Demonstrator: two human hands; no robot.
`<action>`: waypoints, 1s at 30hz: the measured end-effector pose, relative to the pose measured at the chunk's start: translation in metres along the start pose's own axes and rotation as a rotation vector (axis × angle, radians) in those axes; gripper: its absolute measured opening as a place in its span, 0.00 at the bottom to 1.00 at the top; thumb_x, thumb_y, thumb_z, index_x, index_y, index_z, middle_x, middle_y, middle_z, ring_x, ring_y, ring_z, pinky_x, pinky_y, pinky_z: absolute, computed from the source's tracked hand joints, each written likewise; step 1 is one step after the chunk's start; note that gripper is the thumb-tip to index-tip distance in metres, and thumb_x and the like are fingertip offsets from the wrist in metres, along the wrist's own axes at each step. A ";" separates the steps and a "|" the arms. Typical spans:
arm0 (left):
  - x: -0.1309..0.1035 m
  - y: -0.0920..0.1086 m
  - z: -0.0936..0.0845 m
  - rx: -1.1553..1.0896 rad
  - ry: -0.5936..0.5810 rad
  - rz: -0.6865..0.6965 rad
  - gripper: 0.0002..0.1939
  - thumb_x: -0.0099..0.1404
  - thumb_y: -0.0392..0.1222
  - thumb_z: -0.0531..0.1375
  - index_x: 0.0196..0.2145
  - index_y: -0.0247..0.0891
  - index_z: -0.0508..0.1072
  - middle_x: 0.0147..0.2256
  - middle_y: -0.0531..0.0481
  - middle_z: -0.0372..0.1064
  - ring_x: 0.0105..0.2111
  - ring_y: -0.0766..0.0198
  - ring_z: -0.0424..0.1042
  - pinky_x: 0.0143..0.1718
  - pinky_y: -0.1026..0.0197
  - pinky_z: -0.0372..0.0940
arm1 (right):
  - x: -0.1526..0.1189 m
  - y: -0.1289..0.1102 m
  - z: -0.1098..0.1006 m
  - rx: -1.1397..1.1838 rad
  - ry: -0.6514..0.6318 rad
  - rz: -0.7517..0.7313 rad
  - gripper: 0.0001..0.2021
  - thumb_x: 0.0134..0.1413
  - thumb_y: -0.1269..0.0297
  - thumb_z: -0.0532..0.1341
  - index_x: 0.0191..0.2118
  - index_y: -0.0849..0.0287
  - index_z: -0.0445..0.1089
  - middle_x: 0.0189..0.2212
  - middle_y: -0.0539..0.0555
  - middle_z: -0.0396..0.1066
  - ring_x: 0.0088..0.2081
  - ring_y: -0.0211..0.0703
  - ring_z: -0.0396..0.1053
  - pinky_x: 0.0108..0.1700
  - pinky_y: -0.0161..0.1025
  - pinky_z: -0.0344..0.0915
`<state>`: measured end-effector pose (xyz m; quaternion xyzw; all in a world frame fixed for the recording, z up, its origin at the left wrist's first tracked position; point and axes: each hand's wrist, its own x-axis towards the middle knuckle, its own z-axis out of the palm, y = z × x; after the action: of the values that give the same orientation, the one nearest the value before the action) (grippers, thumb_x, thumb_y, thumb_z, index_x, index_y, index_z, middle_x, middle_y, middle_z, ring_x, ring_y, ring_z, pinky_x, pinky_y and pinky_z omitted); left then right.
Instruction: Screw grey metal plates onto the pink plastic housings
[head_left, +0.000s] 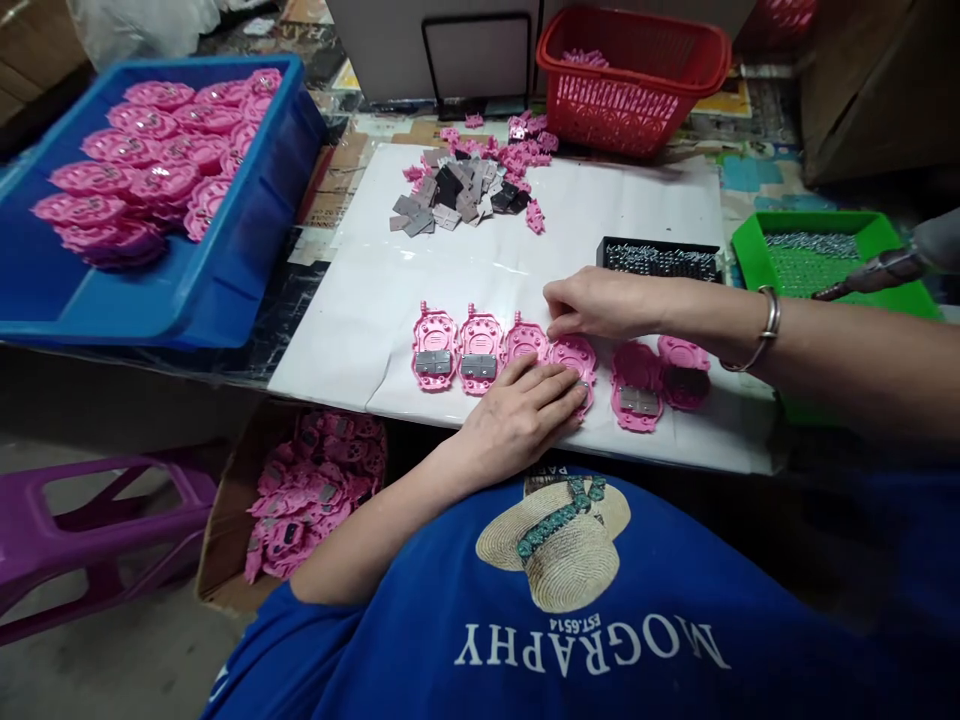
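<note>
A row of pink plastic casings lies on the white sheet, several with grey rectangular covers. My left hand rests with fingers outstretched across the lower part of two middle casings, hiding much of them. Just above, my right hand has its fingers pinched together by the upper edge of the pink casing under the left fingertips. Whatever those fingers hold, if anything, is hidden. To the right, apart from both hands, lie two more casings, partly overlapping.
Grey plates and small pink parts are heaped behind. A black tray and a green tray hold metal pieces. A screwdriver tool hangs rightward. A blue bin, red basket and carton hold pink parts.
</note>
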<state>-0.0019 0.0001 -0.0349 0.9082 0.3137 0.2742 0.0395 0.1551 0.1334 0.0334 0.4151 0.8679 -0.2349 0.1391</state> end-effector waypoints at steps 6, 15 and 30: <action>-0.002 -0.002 0.000 -0.002 0.013 0.011 0.15 0.71 0.42 0.58 0.52 0.33 0.71 0.52 0.40 0.73 0.53 0.54 0.72 0.59 0.46 0.63 | -0.033 0.005 -0.011 0.191 0.132 -0.014 0.09 0.62 0.73 0.54 0.44 0.62 0.69 0.42 0.58 0.74 0.39 0.43 0.69 0.38 0.36 0.61; 0.025 0.015 0.009 0.008 0.030 0.184 0.19 0.72 0.45 0.56 0.53 0.30 0.69 0.54 0.37 0.71 0.56 0.54 0.70 0.62 0.46 0.63 | -0.067 0.031 0.006 0.856 0.181 0.087 0.04 0.57 0.71 0.61 0.39 0.60 0.70 0.28 0.51 0.72 0.22 0.33 0.58 0.23 0.34 0.54; 0.029 0.020 0.017 0.074 -0.077 0.108 0.19 0.72 0.44 0.55 0.54 0.28 0.69 0.52 0.39 0.72 0.56 0.51 0.70 0.61 0.45 0.63 | -0.081 0.050 0.020 0.707 0.187 0.081 0.07 0.55 0.70 0.62 0.37 0.62 0.78 0.24 0.50 0.71 0.22 0.31 0.62 0.25 0.32 0.57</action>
<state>0.0371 0.0030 -0.0308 0.9345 0.2725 0.2289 0.0033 0.2449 0.0974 0.0374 0.4912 0.7248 -0.4758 -0.0837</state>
